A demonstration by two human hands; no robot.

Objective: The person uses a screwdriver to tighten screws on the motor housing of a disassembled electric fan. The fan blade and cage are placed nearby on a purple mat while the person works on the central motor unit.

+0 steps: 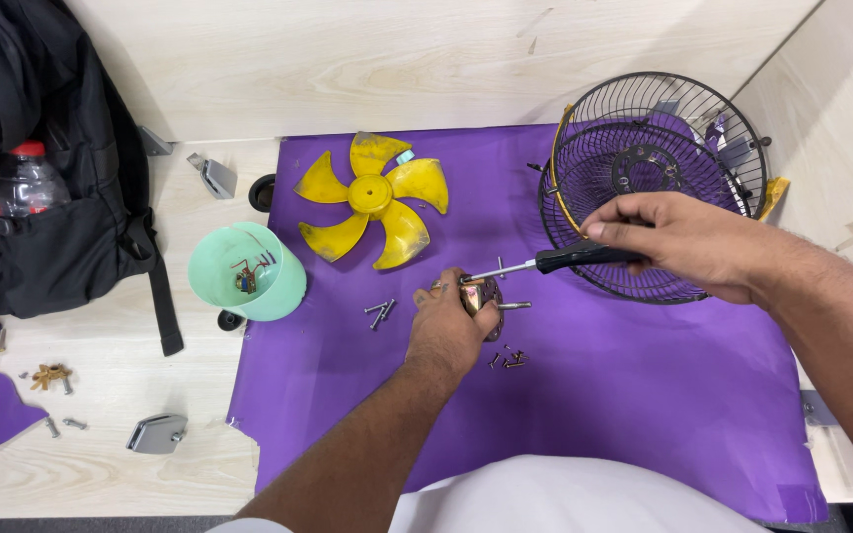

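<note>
From the head camera, looking straight down: the left hand (449,326) was clamped over a small motor part (486,294) sitting on the purple sheet (644,395), grip clenched around it, with a metal shaft poking out to the right. The right hand (678,242) had its grip wrapped round the black handle of a screwdriver (545,263), the shiny tip landing right on the motor part near the left thumb.

A few loose bolts (380,313) lay just left of that hand, and a little bunch of tiny screws (508,359) sat just to its right on the sheet. Further up was a yellow fan blade (375,199), lying flat, one blade looking chipped. Behind the right hand stood the black wire fan guard (654,158), up against the wall.

Off the sheet's left edge, a mint green housing (246,268) sat with wires visible inside. The light wood tabletop (101,464) also carried a black backpack (41,197) with a water bottle (24,181) in its side pocket, plus a small grey metal bracket (157,433) near the front.
</note>
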